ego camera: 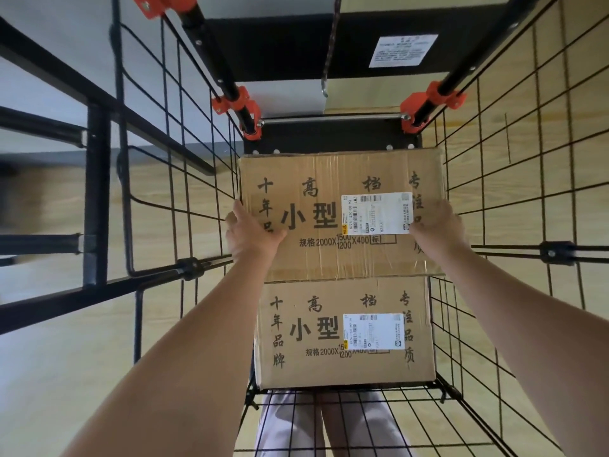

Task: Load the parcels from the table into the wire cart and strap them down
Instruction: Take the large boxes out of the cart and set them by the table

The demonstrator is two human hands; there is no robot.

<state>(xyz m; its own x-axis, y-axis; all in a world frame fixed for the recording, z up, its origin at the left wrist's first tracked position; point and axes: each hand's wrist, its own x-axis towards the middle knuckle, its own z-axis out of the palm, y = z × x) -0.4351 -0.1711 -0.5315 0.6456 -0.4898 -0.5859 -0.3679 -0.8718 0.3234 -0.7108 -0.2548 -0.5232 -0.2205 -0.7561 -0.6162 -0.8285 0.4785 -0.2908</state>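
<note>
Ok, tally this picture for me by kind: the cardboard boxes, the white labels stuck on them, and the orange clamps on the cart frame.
Cardboard boxes: 2, far box and near box
White labels on the boxes: 2, far label and near label
Orange clamps: 3, top left clamp, middle left clamp, right clamp
Total: 7

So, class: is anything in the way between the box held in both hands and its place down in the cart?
Nothing visible does. The left hand and right hand grip the held box at its sides, inside the cart walls. Its near edge overlaps the lower box; the space beneath it is hidden.
</note>
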